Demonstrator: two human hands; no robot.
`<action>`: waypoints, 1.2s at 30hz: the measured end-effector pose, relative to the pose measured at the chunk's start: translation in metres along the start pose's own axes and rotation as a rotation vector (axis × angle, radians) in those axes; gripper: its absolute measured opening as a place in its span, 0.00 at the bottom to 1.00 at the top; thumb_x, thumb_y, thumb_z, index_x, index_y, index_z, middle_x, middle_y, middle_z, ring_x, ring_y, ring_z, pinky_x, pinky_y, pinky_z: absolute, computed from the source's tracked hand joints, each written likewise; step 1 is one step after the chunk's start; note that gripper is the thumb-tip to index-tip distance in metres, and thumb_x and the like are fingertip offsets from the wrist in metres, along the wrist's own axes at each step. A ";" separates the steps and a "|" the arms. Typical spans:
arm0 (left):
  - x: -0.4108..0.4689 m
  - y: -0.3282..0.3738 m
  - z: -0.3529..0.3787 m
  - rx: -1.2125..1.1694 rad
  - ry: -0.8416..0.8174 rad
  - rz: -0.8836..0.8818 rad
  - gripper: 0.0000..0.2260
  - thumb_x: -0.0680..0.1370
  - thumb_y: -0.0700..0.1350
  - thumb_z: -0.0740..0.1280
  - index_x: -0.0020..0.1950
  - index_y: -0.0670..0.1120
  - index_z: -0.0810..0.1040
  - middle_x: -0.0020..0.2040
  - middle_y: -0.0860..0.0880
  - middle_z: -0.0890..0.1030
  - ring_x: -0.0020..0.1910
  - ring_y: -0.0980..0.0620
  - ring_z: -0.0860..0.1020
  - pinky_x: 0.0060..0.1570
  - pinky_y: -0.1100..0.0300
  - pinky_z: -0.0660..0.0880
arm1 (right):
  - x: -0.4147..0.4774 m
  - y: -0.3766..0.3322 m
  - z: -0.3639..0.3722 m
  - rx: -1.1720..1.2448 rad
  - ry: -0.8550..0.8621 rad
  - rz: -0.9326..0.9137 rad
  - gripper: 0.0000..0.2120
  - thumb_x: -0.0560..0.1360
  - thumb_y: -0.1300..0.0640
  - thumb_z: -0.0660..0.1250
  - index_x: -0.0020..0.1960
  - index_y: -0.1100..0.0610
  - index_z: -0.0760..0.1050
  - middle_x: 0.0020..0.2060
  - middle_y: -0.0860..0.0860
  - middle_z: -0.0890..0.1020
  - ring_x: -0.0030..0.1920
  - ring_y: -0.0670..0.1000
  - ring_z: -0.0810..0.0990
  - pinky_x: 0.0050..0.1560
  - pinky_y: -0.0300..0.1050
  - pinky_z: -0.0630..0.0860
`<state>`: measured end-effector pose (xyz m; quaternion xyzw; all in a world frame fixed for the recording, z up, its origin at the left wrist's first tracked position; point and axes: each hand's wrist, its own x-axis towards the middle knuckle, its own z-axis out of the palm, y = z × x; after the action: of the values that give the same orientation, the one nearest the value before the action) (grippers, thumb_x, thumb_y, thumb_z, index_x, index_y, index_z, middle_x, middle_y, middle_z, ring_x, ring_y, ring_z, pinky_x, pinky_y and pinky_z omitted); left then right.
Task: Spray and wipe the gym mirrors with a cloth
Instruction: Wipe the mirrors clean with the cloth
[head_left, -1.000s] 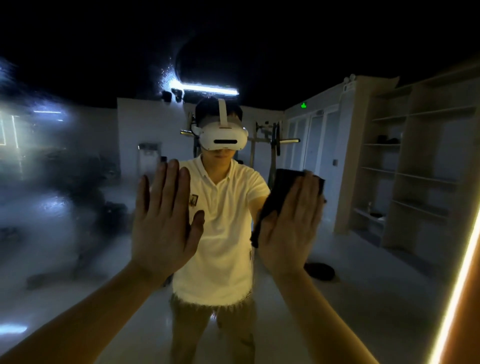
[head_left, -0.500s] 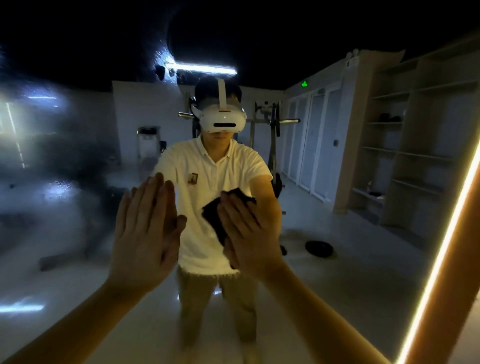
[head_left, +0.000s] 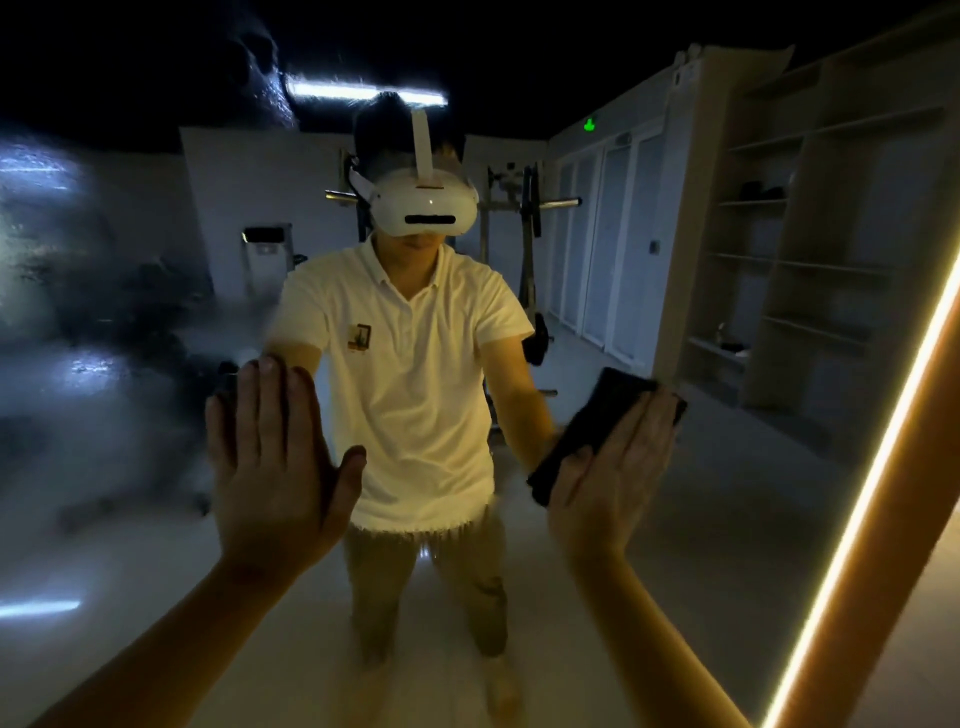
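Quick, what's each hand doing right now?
Left hand: open, flat on the mirror, holding nothing.
Right hand: open, pressing the black cloth to the mirror.

Clothing is noted by reflection. A short-sleeved polo shirt (head_left: 415, 415), pale cream and collared, is worn with the hem left untucked. A small rectangular badge (head_left: 360, 336), dark with orange, is carried on the shirt's chest, left side. Above the shirt, a white headset (head_left: 423, 208) with a black slot across its front is strapped on, with a white band run over dark hair. Below the shirt, khaki trousers (head_left: 379, 587) are worn. Footwear is too blurred to be made out. Beyond the shirt's sleeves the forearms are left bare, as are the left hand (head_left: 270, 467) and right hand (head_left: 613, 467).
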<state>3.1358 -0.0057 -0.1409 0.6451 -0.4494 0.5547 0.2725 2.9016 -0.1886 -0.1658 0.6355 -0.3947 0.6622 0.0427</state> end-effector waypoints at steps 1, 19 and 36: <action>0.000 -0.001 0.001 0.000 0.009 0.007 0.41 0.80 0.59 0.61 0.83 0.34 0.53 0.82 0.31 0.57 0.83 0.33 0.55 0.79 0.32 0.53 | -0.013 -0.016 0.006 0.014 -0.008 -0.043 0.31 0.84 0.49 0.48 0.81 0.69 0.54 0.81 0.65 0.56 0.82 0.64 0.53 0.81 0.64 0.52; -0.007 0.003 -0.023 -0.058 -0.101 0.020 0.40 0.81 0.55 0.67 0.83 0.33 0.55 0.83 0.32 0.54 0.83 0.33 0.54 0.77 0.30 0.57 | -0.044 0.003 -0.005 -0.077 -0.284 -0.531 0.36 0.77 0.54 0.66 0.81 0.62 0.57 0.80 0.58 0.59 0.82 0.57 0.53 0.82 0.55 0.49; -0.089 -0.021 -0.026 -0.007 -0.293 0.089 0.52 0.76 0.73 0.62 0.83 0.35 0.54 0.84 0.35 0.52 0.84 0.35 0.53 0.78 0.32 0.57 | -0.139 -0.087 0.029 0.053 -0.340 -0.570 0.30 0.80 0.53 0.68 0.78 0.61 0.66 0.78 0.59 0.66 0.82 0.57 0.54 0.82 0.56 0.50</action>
<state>3.1435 0.0504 -0.2175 0.6976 -0.5146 0.4644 0.1814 3.0003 -0.0839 -0.2500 0.8226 -0.1850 0.5183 0.1430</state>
